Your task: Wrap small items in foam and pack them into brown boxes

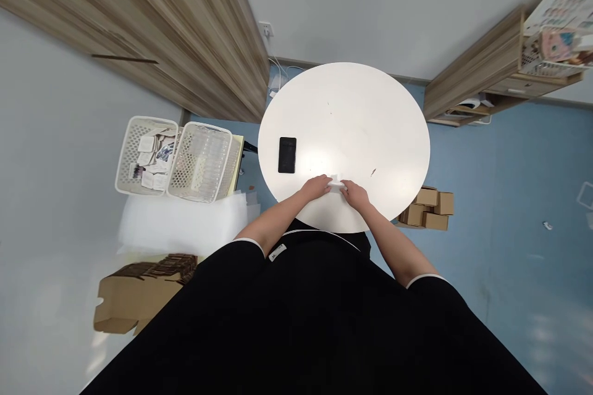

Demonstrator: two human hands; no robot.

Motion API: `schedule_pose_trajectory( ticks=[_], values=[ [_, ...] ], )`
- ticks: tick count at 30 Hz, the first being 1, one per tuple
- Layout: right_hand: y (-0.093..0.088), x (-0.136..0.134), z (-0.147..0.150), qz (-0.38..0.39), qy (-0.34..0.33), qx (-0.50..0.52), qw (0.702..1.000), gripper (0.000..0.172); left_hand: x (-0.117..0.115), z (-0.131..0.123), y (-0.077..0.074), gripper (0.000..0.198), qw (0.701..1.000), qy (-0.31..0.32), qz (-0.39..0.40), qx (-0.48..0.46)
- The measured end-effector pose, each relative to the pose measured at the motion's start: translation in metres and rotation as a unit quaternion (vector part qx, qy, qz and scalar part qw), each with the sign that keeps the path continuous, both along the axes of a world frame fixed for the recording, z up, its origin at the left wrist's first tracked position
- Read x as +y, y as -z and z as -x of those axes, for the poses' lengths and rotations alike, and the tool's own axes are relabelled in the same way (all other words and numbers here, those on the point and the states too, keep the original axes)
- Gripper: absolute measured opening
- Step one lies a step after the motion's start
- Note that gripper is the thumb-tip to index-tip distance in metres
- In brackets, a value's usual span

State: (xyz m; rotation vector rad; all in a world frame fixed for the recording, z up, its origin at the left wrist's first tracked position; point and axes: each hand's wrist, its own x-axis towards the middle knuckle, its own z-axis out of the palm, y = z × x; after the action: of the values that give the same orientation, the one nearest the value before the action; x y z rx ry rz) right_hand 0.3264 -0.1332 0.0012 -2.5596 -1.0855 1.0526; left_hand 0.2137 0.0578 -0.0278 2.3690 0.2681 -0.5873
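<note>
Close to the front edge of the round white table (343, 105), my two hands meet at a small white item (336, 184), perhaps paper or a thin pack; its kind is too small to make out. My left hand (317, 187) grips its left end with closed fingers. At the opposite end, my right hand (356, 195) pinches it the same way. Part of the item is covered by my fingers. A black phone or small tablet (287, 155) lies flat on the table, to the left and beyond my left hand.
Left of the table stand two white baskets (175, 160), one with packets inside. Below them are a stack of translucent sheets (183, 222) and flattened cardboard boxes (139, 296). Small brown boxes (428, 208) sit at the right. A wooden cabinet (185, 31) rises at the back left.
</note>
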Motion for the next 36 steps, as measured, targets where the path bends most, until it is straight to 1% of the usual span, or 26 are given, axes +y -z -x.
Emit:
schedule_pose_trajectory(
  ticks=[2,4,8,11,14,17,19,21,23,26,29,32,34,36],
  values=[
    [-0.001,0.013,-0.004,0.055,0.033,0.002,0.998,0.046,0.007,-0.010,0.003,0.044,0.999,-0.041,0.026,0.005],
    [0.000,0.025,-0.006,0.095,0.077,0.014,0.992,0.047,0.010,-0.017,0.007,0.043,0.996,-0.077,0.032,0.015],
    [0.006,0.036,-0.007,0.127,0.147,0.028,0.981,0.047,0.003,-0.022,0.012,0.040,0.989,-0.140,0.025,0.047],
    [0.009,0.034,-0.003,0.131,0.175,0.019,0.976,0.045,-0.009,-0.023,0.009,0.041,0.980,-0.190,0.034,0.056],
    [0.004,0.030,0.000,0.096,0.202,0.006,0.975,0.047,-0.018,-0.017,-0.004,0.046,0.962,-0.262,0.056,0.046],
    [-0.009,0.027,0.000,0.001,0.229,-0.014,0.973,0.051,-0.021,-0.001,-0.022,0.049,0.947,-0.304,0.098,0.020],
    [-0.019,0.028,0.002,-0.074,0.223,0.007,0.972,0.049,-0.022,0.016,-0.035,0.049,0.939,-0.319,0.126,0.002],
    [-0.029,0.034,0.007,-0.129,0.197,0.051,0.971,0.044,-0.024,0.038,-0.046,0.047,0.928,-0.343,0.142,-0.016],
    [-0.037,0.045,0.019,-0.158,0.167,0.098,0.968,0.040,-0.028,0.064,-0.057,0.046,0.910,-0.390,0.137,-0.036],
    [-0.049,0.074,0.054,-0.184,0.108,0.160,0.964,0.039,-0.037,0.114,-0.073,0.043,0.861,-0.492,0.113,-0.063],
    [-0.060,0.109,0.109,-0.197,0.009,0.207,0.958,0.037,-0.051,0.177,-0.092,0.041,0.808,-0.577,0.091,-0.079],
    [-0.070,0.140,0.173,-0.204,-0.107,0.244,0.942,0.036,-0.067,0.249,-0.110,0.038,0.760,-0.642,0.065,-0.079],
    [-0.073,0.154,0.217,-0.202,-0.180,0.259,0.927,0.035,-0.078,0.297,-0.117,0.037,0.721,-0.687,0.035,-0.081],
    [-0.074,0.162,0.259,-0.192,-0.242,0.267,0.913,0.034,-0.089,0.344,-0.118,0.036,0.676,-0.733,0.003,-0.077]
  ],
)
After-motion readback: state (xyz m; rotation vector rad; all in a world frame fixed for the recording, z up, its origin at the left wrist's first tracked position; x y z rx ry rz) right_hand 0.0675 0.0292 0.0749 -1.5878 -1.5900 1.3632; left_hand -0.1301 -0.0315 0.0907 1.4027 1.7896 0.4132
